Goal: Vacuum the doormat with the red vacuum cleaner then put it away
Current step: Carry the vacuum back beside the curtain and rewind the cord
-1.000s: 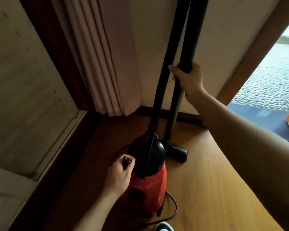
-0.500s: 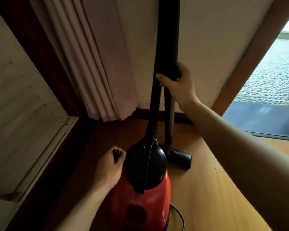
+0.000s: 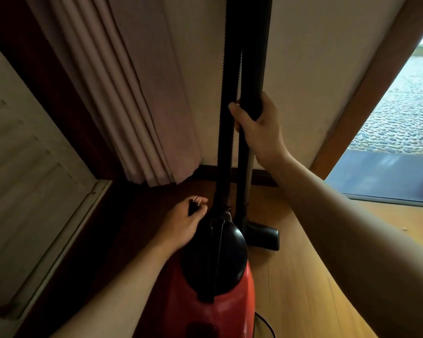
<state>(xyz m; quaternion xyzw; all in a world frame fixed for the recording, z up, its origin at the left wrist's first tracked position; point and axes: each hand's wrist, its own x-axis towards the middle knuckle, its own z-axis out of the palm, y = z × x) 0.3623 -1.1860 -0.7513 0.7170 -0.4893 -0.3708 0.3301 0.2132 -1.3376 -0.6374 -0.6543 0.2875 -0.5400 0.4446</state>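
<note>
The red vacuum cleaner with a black domed top stands on the wooden floor close to the wall. Its ribbed black hose and black wand rise upright from it. My right hand grips the wand about halfway up. The black floor nozzle rests on the floor right of the body. My left hand holds the black power plug, prongs pointing up, just left of the dome. A dark doormat lies beyond the doorway at right.
A pale pleated curtain hangs in the corner ahead on the left. A white louvred panel with a dark wooden frame borders the left. A wooden door frame slants at right, pebbled paving beyond. The power cord loops near the bottom.
The vacuum and both hands have come closer to the wall and curtain corner. The wand and hose now stand more upright. My left hand with the plug has slid forward beside the dome.
</note>
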